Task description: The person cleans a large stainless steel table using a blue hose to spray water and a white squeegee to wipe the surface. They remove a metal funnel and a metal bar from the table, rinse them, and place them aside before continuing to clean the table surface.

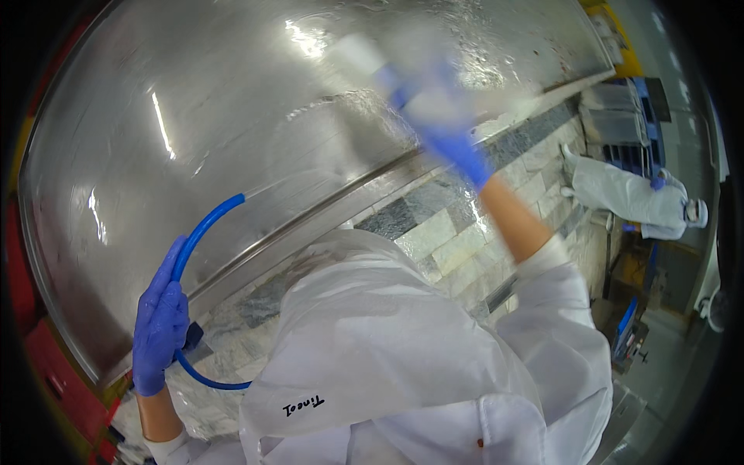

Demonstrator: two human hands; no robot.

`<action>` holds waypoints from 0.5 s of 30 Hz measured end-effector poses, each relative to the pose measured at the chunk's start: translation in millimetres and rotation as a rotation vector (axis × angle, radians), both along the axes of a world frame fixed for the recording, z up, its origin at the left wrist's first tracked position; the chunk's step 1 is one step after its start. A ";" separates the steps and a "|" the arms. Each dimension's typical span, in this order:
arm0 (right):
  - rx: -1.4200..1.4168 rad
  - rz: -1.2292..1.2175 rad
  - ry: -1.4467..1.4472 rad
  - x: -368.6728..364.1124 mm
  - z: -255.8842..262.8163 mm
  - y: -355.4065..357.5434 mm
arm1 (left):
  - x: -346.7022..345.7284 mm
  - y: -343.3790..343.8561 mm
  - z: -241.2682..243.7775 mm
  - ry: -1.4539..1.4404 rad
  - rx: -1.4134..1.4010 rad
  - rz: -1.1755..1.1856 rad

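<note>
My left hand (157, 334), in a blue-violet glove, grips a blue hose (200, 229) at the left. A thin stream of water runs from the hose's end onto the wet stainless-steel table (203, 145). My right hand (456, 148), gloved alike, is over the table's near edge and smeared by motion. It seems to hold a white-and-blue handheld tool (363, 55), too blurred to name exactly. Water ripples across the steel around that tool. Below my left hand the hose bends round towards my white apron (360, 349), which bears handwriting.
A raised metal rim (302, 218) borders the table's near side. Grey-and-white floor tiles (453, 238) look wet. At the right, a person (628, 192) in white protective clothing stands near stacked crates (616, 116). Red bins or crates (64, 378) are beyond the left edge.
</note>
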State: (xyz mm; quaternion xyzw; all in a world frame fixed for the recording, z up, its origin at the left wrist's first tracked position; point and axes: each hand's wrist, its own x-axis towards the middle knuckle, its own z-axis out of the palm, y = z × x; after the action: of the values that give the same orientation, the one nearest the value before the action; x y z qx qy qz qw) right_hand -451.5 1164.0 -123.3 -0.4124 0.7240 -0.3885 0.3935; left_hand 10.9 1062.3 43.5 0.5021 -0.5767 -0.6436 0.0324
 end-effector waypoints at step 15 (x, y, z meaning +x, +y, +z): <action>-0.563 -0.311 0.441 -36.2 24.3 58.5 | -229.8 38.2 9.0 0.166 0.246 -0.318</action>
State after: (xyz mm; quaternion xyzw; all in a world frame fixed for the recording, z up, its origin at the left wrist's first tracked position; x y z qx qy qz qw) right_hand -487.7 1222.5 -99.0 -0.4632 0.7102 -0.5289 0.0362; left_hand -218.9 1100.5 52.6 0.3503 -0.5610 -0.7453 -0.0839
